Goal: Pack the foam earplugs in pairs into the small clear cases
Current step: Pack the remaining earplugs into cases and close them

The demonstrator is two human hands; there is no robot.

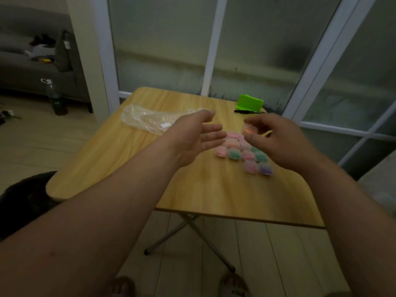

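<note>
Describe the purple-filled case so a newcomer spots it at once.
On the wooden table, right of centre, a cluster of small clear cases lies by the right hand, which pinches an orange case. Go to the cluster's near right corner. The purple case there is the only purple one; its neighbours are pink or green.

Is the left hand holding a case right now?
No, the left hand is open and empty; only the right hand pinches a case.

Dim, murky greenish cast, kinda grainy. Table top (128, 168) brightest bit, light source unclear. Right hand (278, 140) fingers smeared, blurry. Window frames (211, 46) lean out near edges.
</note>
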